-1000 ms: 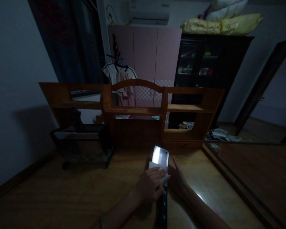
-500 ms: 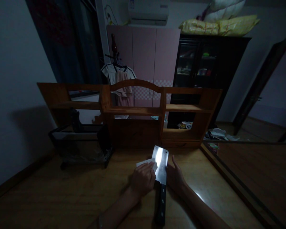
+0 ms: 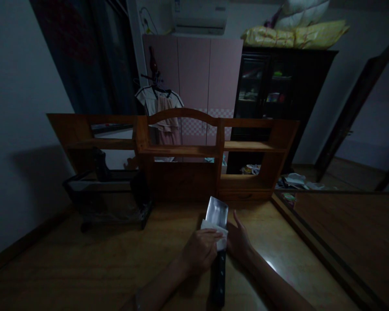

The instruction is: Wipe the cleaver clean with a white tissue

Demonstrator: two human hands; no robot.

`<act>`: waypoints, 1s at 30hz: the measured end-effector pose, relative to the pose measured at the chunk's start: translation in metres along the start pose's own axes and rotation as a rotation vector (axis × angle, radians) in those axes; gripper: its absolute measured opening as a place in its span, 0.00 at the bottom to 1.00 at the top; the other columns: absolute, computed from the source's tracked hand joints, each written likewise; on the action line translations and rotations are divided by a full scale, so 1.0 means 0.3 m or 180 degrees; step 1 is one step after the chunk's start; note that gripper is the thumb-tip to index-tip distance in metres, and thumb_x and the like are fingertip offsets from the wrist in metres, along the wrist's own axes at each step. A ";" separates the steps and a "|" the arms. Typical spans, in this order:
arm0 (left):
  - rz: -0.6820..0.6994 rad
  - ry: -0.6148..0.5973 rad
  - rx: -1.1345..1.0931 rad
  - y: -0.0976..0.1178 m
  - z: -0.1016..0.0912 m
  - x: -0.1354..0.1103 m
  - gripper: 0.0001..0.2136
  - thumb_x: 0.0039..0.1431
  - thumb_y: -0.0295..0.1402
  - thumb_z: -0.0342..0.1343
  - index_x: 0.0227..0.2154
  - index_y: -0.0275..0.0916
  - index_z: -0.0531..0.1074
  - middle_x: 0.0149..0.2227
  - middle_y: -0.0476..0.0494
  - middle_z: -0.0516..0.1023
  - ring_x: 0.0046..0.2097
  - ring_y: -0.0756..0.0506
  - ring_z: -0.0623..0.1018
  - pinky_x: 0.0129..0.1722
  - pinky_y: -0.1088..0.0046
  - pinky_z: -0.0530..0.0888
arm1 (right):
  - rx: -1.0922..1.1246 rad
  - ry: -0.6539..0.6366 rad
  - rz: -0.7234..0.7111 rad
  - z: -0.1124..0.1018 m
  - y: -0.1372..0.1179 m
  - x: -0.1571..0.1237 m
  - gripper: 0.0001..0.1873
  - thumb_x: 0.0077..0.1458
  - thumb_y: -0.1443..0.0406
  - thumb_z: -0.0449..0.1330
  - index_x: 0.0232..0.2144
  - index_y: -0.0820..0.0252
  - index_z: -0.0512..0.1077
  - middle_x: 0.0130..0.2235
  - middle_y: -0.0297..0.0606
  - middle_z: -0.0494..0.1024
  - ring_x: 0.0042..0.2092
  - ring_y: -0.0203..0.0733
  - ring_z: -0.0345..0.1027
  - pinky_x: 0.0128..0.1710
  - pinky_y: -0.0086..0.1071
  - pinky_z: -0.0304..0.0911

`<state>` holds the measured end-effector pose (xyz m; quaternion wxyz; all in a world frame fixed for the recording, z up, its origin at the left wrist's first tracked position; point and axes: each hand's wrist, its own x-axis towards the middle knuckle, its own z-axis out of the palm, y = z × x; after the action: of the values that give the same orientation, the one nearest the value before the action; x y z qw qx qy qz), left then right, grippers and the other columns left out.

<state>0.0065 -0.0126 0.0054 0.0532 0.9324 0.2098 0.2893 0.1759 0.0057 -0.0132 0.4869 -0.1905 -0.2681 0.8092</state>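
Two hands on cleaver [image 3: 216,213] on desk [image 3: 116,263]; left hand [image 3: 199,250] presses tissue [image 3: 214,230] on blade, fingers together; right hand [image 3: 239,239] flat beside blade, fingers loose, gripping nothing.

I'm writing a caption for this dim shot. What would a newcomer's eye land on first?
The bright steel cleaver blade on the wooden table, low and centre, catching the light. The left hand presses a white cloth onto it near the dark handle, while the right hand rests beside the blade. Behind stands a wooden shelf unit.
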 end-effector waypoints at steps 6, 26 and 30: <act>-0.0090 0.0654 0.0120 -0.024 0.017 -0.027 0.18 0.58 0.26 0.41 0.46 0.33 0.72 0.47 0.39 0.77 0.49 0.46 0.75 0.55 0.63 0.68 | 0.0142 -0.0097 -0.0091 -0.009 -0.006 -0.001 0.30 0.57 0.45 0.47 0.40 0.65 0.71 0.33 0.45 0.78 0.36 0.47 0.73 0.42 0.44 0.66; 0.0112 0.0873 0.0080 -0.041 0.023 -0.040 0.17 0.56 0.26 0.43 0.43 0.34 0.74 0.40 0.39 0.80 0.40 0.45 0.78 0.46 0.61 0.72 | 0.0254 -0.0156 -0.0151 -0.013 -0.003 0.002 0.28 0.57 0.46 0.49 0.36 0.65 0.72 0.35 0.47 0.78 0.42 0.50 0.72 0.47 0.45 0.62; 0.0022 0.0608 -0.0044 -0.039 0.010 -0.032 0.18 0.58 0.27 0.40 0.43 0.35 0.74 0.41 0.39 0.79 0.40 0.46 0.78 0.46 0.63 0.72 | 0.0151 -0.0249 -0.0064 0.004 -0.006 -0.002 0.26 0.58 0.49 0.49 0.40 0.67 0.71 0.33 0.44 0.78 0.38 0.46 0.72 0.49 0.43 0.60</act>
<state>-0.0032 -0.0059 -0.0047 0.0384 0.9009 0.2087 0.3786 0.1768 0.0054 -0.0112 0.4886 -0.1444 -0.2695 0.8172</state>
